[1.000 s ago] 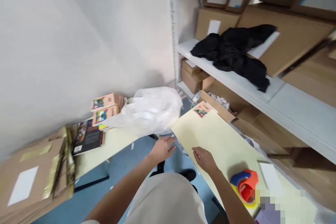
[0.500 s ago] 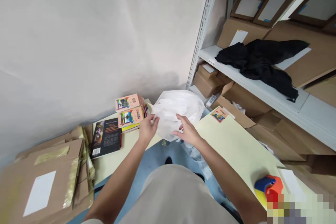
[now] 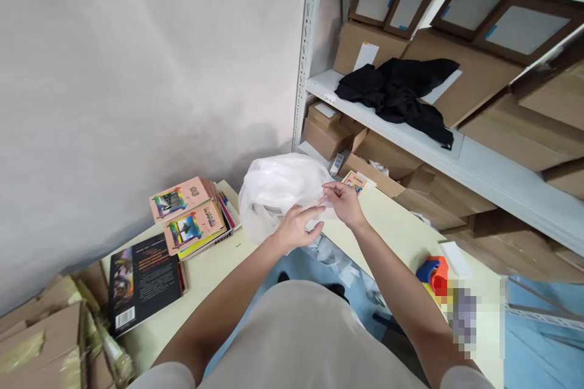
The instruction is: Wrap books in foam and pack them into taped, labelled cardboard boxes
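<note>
A white, crumpled plastic bag (image 3: 283,179) bulges up in front of me, in the gap between two pale tabletops. My right hand (image 3: 345,202) is closed in a pinch at the bag's right edge, thin plastic showing beneath the fingers. Close by, my left hand (image 3: 298,230) lies over the near side of the bag, fingers stretched out and thumb apart. Its fingertips almost reach the right hand. Left of the bag are stacked pink-covered books (image 3: 194,228) and a black book (image 3: 143,279).
Flattened cardboard boxes (image 3: 41,340) lean at the lower left. On the right tabletop (image 3: 387,219) are a small colourful card (image 3: 354,181) and a red-and-blue tape dispenser (image 3: 433,273). Metal shelving (image 3: 483,164) at the right carries cartons and a black cloth (image 3: 396,94).
My view has swung to the right. Both hands have come together at the bag's right side; the left has crossed over the bag, and the right has closed into a pinch.
</note>
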